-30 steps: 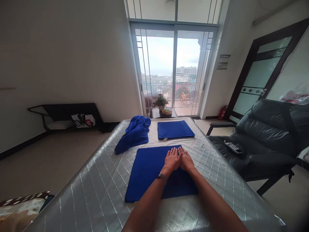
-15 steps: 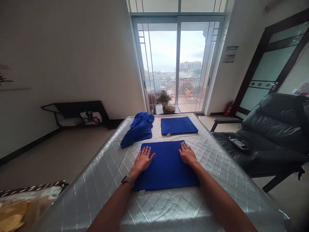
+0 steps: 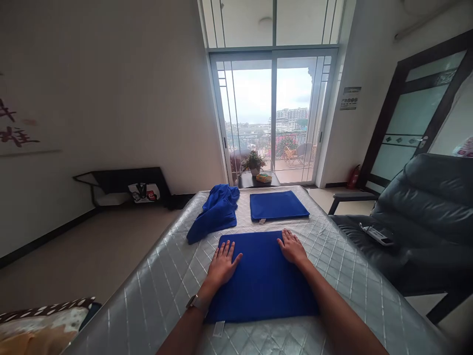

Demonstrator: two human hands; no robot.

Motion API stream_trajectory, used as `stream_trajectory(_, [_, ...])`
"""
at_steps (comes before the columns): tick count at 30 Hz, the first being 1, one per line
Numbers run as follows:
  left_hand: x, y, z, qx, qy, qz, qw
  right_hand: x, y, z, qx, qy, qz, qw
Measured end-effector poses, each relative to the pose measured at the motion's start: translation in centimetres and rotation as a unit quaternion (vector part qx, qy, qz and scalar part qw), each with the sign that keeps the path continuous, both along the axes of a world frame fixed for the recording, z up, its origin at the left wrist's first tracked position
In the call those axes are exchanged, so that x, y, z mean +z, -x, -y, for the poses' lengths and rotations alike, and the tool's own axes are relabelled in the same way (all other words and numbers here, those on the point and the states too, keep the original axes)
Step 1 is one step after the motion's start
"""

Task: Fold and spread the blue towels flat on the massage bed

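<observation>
A flat, rectangular blue cloth (image 3: 264, 281), apparently folded, lies in front of me with a white tag at its near left corner. My left hand (image 3: 223, 264) rests palm down on its left edge, fingers spread. On the far right corner lies my right hand (image 3: 292, 247), also flat with fingers extended. Beyond them is a second flat blue cloth (image 3: 279, 205), a small tag at its near edge. To its left sits a crumpled blue cloth (image 3: 218, 209) in a loose heap.
Everything blue lies on a silver quilted mattress (image 3: 158, 286). A dark armchair (image 3: 432, 212) with a white device (image 3: 377, 233) on it stands at the right. Past the mattress's far end, a small table holds a potted plant (image 3: 254, 162). Patterned fabric (image 3: 40, 320) shows at the lower left.
My view has tilted up slightly, so the scene sits lower in the picture. Both hands stay flat on the near blue cloth, in nearly the same places.
</observation>
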State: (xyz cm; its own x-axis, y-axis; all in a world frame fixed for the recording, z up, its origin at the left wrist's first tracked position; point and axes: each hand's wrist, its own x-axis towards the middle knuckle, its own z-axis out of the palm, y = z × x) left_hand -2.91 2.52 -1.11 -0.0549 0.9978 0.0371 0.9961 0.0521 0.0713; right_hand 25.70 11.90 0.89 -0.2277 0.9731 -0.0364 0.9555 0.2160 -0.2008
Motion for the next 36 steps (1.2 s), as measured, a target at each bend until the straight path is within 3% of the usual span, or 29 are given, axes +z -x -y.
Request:
stream_trajectory(6, [-0.7,0.9,-0.3,-0.008,0.002,-0.005,1.0,-1.3,-0.2,0.0,-0.009,-0.024,0.0,1.0])
stream_trajectory(12, [-1.0,2.6,-1.3,0.042,-0.02,-0.025,0.999,-1.3,0.0,0.1,-0.009,-0.033,-0.01,0.999])
stream_trajectory(15, [0.0,-1.0,-2.9,-0.016,-0.044,-0.007,0.999,-1.2,0.1,0.2,-0.012,-0.035,-0.016,0.999])
stream_trajectory(19, [1.6,-10.4,-6.2,-0.132,-0.043,0.067,0.988,-1.2,0.0,0.2,-0.013,-0.036,-0.016,0.999])
stream_trajectory(22, [1.5,-16.1,-8.1,-0.176,-0.051,0.104,0.978,-1.4,-0.2,0.1,0.003,-0.031,0.003,1.0])
stream_trajectory(24, [0.9,-17.6,-8.6,-0.17,-0.061,0.109,0.977,-1.5,-0.3,0.1,0.009,-0.03,0.015,0.999])
stream_trajectory(26, [0.2,-16.9,-8.7,-0.147,-0.073,0.102,0.981,-1.5,-0.2,0.0,0.001,-0.034,0.011,0.999])
stream_trajectory(28, [-0.3,-14.4,-8.4,-0.113,-0.086,0.091,0.986,-1.5,-0.1,0.0,-0.011,-0.041,0.001,0.999])
stream_trajectory(36, [-1.3,0.4,-5.6,0.04,-0.072,0.013,0.997,-1.3,0.2,0.1,-0.022,-0.045,-0.004,0.999])
